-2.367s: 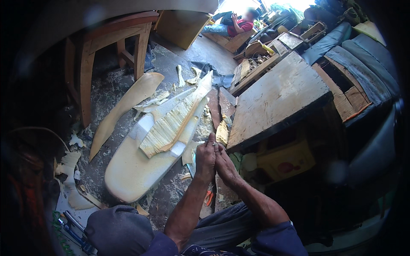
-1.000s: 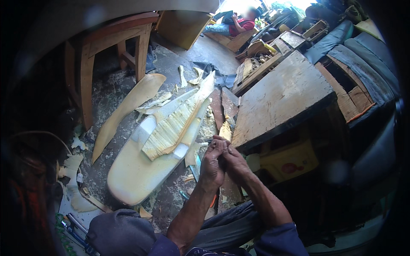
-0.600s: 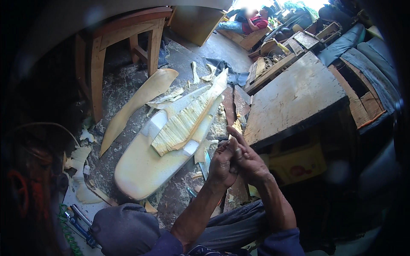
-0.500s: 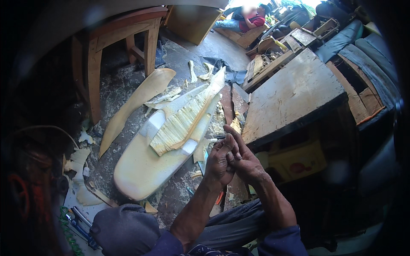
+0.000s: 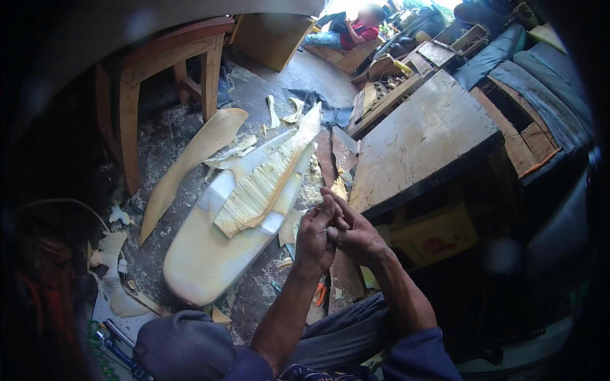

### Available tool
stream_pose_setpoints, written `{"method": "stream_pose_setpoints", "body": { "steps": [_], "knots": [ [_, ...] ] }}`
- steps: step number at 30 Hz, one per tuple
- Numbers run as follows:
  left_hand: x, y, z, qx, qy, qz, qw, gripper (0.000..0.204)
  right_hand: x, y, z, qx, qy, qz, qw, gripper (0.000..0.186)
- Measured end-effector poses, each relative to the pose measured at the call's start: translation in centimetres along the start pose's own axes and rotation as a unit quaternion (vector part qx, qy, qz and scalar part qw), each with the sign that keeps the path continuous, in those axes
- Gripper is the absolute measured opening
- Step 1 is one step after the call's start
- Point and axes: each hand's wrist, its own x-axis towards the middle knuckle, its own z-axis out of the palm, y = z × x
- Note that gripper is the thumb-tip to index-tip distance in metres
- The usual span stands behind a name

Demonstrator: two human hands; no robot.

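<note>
My left hand (image 5: 316,237) and my right hand (image 5: 358,236) press together in front of me, beside the foam. The left fingers are curled closed. The right hand is closed against them, its forefinger reaching up over the left hand. Whatever lies between the fingers, if anything, is hidden. To their left, a long cream foam pad (image 5: 202,263) with a rounded near end lies on the floor. On top of it rests a ridged, rough-cut foam slab (image 5: 253,198). A thin curved tan sheet (image 5: 184,166) lies left of the pad.
A wooden stool (image 5: 130,120) stands at the far left. A worn flat board (image 5: 426,143) and a yellow crate (image 5: 435,238) are at the right. Foam scraps (image 5: 119,276) litter the dusty floor. Orange-handled scissors (image 5: 319,293) lie below my hands. Another person (image 5: 356,32) sits far back.
The view has shifted slightly, so the surroundings sit a little further left. My hands stay pressed together, with their fingers slightly rearranged. The foam pieces have not moved on the floor.
</note>
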Motion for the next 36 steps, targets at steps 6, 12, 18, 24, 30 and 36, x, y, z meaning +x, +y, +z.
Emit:
{"method": "stream_pose_setpoints", "body": {
  "steps": [6,12,18,24,30,36],
  "knots": [
    [1.3,0.6,-2.3,0.081,0.121,0.028,0.989,0.045,-0.9,-0.7,3.4,-0.550,0.118,-0.130,0.817,0.050],
    [-0.2,-6.4,-1.2,-0.240,-0.316,-0.125,0.910,0.075,-0.6,2.7,0.1,-0.760,0.104,-0.098,0.634,0.048],
    [-4.0,-3.7,4.9,0.130,-0.393,-0.063,0.908,0.079,-2.8,-2.9,-14.3,-0.732,0.445,0.173,0.486,0.045],
    [-1.5,-5.7,5.0,0.581,-0.180,0.436,0.663,0.060,-3.1,0.1,-7.4,0.055,0.316,-0.105,0.941,0.070],
    [4.7,-3.6,-3.3,0.458,-0.019,0.266,0.848,0.062,-3.3,0.3,0.0,0.015,0.084,-0.056,0.995,0.087],
    [0.0,0.7,1.3,0.319,-0.120,0.286,0.895,0.045,-2.0,-1.1,-0.3,0.041,0.098,-0.051,0.993,0.094]
  ]
}}
